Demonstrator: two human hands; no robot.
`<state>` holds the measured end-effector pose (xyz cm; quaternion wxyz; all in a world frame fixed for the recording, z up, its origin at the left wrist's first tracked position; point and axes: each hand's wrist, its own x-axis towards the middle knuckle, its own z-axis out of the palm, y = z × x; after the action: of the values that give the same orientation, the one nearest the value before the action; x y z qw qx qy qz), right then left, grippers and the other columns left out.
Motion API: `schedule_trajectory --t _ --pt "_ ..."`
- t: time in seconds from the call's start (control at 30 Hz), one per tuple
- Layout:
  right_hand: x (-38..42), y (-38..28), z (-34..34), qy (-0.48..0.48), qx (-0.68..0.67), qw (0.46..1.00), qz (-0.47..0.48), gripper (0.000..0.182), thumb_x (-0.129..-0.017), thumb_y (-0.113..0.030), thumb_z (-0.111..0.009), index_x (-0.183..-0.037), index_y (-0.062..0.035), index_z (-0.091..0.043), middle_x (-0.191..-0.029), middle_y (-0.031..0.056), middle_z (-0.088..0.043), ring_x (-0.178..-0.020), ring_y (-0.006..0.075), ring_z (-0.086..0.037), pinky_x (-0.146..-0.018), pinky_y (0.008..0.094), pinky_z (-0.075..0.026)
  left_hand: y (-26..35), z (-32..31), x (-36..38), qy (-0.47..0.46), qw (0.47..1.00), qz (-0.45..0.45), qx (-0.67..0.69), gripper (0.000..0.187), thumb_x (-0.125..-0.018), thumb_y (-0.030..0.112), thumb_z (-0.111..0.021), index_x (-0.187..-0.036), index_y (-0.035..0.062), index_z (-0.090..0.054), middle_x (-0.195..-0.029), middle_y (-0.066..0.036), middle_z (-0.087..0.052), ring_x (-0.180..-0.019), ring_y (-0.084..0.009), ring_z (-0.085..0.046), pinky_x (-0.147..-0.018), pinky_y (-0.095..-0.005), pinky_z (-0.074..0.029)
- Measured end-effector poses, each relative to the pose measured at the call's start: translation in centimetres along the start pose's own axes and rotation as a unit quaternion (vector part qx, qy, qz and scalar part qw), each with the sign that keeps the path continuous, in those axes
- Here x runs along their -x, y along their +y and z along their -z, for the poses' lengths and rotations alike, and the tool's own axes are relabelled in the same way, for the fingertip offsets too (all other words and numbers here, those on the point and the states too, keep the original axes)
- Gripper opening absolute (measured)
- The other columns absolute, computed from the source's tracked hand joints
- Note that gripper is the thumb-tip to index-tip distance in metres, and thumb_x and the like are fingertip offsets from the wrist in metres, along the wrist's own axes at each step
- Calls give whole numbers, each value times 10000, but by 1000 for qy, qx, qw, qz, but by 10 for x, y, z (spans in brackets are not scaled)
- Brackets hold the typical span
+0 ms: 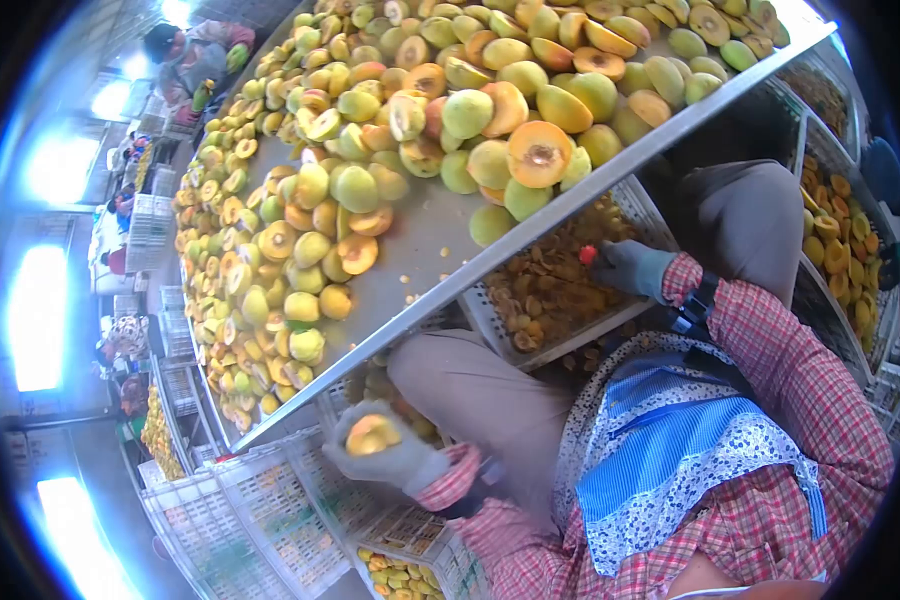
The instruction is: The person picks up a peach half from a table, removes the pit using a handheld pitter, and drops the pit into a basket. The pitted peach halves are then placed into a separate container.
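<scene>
My left hand, in a grey glove, is wrapped round a cut yellow-orange fruit with its inside facing up. It is below the table's metal edge, beside my knee. My right hand, also gloved, is closed on a small tool whose red end shows at the fingertips; the rest of it is hidden. That hand is over a white crate holding brownish scraps and pits. Halved and whole yellow-green fruits lie heaped on the metal table in front of me.
Crates of cut fruit stand at the right. White crates are at the lower left, one with fruit in it. A co-worker is across the table at the upper left; more people sit farther back.
</scene>
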<state>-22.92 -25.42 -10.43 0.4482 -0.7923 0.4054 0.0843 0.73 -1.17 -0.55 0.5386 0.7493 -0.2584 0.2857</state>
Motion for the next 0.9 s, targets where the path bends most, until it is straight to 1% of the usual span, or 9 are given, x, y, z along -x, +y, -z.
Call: schedule_trajectory --t 0.1,0.17,0.3,0.37,0.43,0.67,0.77,0.83,0.9 --pt "13 -19 7 -29 -23 998 -56 397 -832 -358 -547 -991 5 -543 -897 210 -611 -842 346 -600 -740 383 -468 -73 31 -63 -176 955 173 -165 259 -815 75 -554 -1050 -31 -578 -987 -161 -589 -954 -263 -550 -777 -352 -475" --pt "16 -26 12 -55 -50 995 -70 434 -831 -360 -547 -1047 15 -525 -928 209 -614 -875 349 -598 -764 388 -464 -66 5 -77 -94 947 13 -307 327 -840 137 -559 -1134 -6 -555 -1070 -187 -555 -1064 -280 -499 -851 -363 -444" --pt "9 -18 7 -54 -37 997 -37 456 -833 -362 -545 -1087 15 -512 -948 205 -616 -897 353 -595 -779 386 -461 -68 -54 -117 -280 937 -61 -200 375 -857 198 -565 -1163 -17 -528 -1044 -173 -589 -1023 -291 -548 -871 -370 -435" --pt "12 -21 11 -72 -64 995 -41 462 -834 -367 -547 -1097 12 -509 -952 207 -616 -900 356 -594 -781 376 -462 -39 -96 -110 -353 922 56 -147 388 -842 242 -583 -1143 0 -548 -1018 -174 -602 -981 -311 -569 -888 -369 -426" --pt "10 -18 4 -63 -57 995 -50 462 -834 -368 -548 -1096 11 -509 -948 207 -616 -892 353 -596 -777 376 -463 -67 -131 -106 -402 880 -76 -241 458 -795 270 -632 -1161 15 -533 -1064 -182 -579 -992 -308 -557 -895 -372 -419" --pt "12 -22 6 -105 -88 989 -59 443 -836 -358 -546 -1070 15 -504 -910 212 -608 -840 352 -596 -737 382 -462 -37 -153 -104 -504 792 -38 -342 583 -717 235 -697 -1200 7 -461 -1170 -194 -501 -1027 -333 -519 -893 -379 -417" --pt "3 2 -17 -27 -60 996 57 459 -845 -389 -551 -1085 0 -509 -763 204 -580 -680 299 -589 -617 375 -465 -54 -149 -86 -449 871 -79 -182 518 -728 185 -679 -1161 -1 -466 -1105 -178 -513 -976 -289 -537 -878 -353 -426" --pt "7 1 -17 -10 -52 996 72 460 -845 -386 -554 -1080 7 -510 -761 203 -581 -684 281 -588 -620 359 -466 2 -130 -79 -429 902 -1 -49 391 -736 205 -645 -1026 -3 -486 -934 -111 -514 -862 -232 -513 -803 -322 -435" --pt "15 -8 -11 2 -45 995 87 462 -844 -384 -557 -1074 15 -511 -758 202 -583 -687 264 -586 -624 343 -467 52 -105 -61 -372 921 10 118 406 -759 205 -602 -1089 7 -470 -962 -116 -517 -872 -230 -520 -757 -327 -460"
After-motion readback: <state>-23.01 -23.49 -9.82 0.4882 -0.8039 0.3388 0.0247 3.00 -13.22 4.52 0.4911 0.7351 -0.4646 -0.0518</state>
